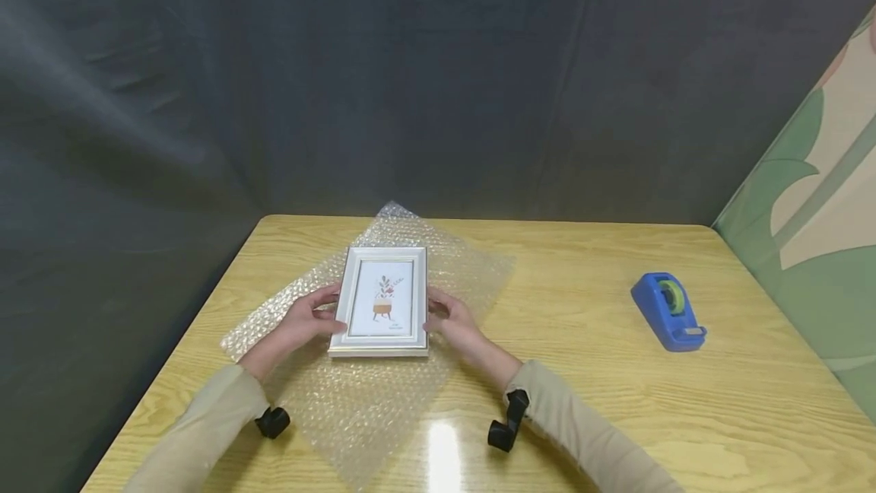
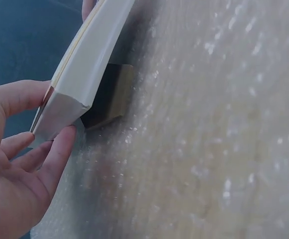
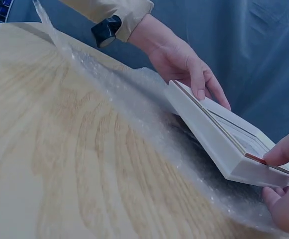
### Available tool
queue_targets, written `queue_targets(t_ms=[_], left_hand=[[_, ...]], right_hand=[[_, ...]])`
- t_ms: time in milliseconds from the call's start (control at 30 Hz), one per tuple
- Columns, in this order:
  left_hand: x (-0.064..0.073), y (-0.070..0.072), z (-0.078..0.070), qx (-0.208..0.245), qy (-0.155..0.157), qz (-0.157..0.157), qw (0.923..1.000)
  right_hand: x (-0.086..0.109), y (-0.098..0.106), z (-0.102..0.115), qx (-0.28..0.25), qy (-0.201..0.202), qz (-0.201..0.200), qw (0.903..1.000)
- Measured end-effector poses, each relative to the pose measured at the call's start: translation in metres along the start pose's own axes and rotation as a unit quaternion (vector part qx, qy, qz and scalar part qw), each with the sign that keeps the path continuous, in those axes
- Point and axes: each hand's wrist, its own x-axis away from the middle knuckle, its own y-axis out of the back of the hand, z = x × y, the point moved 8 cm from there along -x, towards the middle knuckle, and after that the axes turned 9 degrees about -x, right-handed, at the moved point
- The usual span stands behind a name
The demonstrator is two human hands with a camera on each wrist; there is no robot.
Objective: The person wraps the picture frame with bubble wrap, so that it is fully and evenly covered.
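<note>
The white picture frame (image 1: 382,303) sits between two gripping hands, above the bubble wrap (image 1: 369,394) on the wooden table (image 1: 561,310). The left hand (image 1: 308,319) pinches its left side and the right hand (image 1: 460,326) its right, each thumb on the front face with fingers curled beneath; both grips fall around the near half (the far end stretches beyond them). A blue tape dispenser (image 1: 667,312) stands well apart, to the right.

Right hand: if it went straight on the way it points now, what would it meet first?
The white rectangular picture frame, whose right side the right hand is pinching. Whether it would push the frame or slide underneath is unclear; depth there is hidden.
</note>
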Motion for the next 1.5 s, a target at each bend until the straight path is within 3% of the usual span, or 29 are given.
queue_targets(t_ms=[267, 433, 633, 867, 1033, 1167, 1500], left_hand=[[-0.001, -0.005, 0.010, -0.054, 0.023, -0.014, 0.9982], [-0.001, -0.007, 0.011, -0.056, 0.003, -0.015, 0.9983], [0.007, -0.006, 0.008, -0.107, -0.019, -0.029, 0.9936], [0.026, -0.007, 0.010, -0.112, -0.021, 0.012, 0.9934], [0.030, -0.009, 0.012, -0.111, -0.042, 0.036, 0.9923], [0.028, -0.011, 0.013, -0.113, -0.048, 0.039, 0.9917], [0.025, -0.011, 0.011, -0.128, -0.026, 0.039, 0.9907]], right_hand=[[-0.002, -0.002, -0.011, 0.039, -0.024, 0.012, 0.9989], [-0.004, -0.004, -0.010, 0.066, -0.018, 0.021, 0.9974], [-0.001, -0.003, -0.003, 0.135, 0.015, 0.035, 0.9901], [0.013, -0.003, 0.000, 0.196, 0.038, 0.107, 0.9739], [0.018, -0.008, 0.001, 0.200, 0.064, 0.149, 0.9663], [0.019, -0.010, 0.003, 0.205, 0.081, 0.152, 0.9635], [0.017, -0.009, 0.003, 0.181, 0.063, 0.140, 0.9715]])
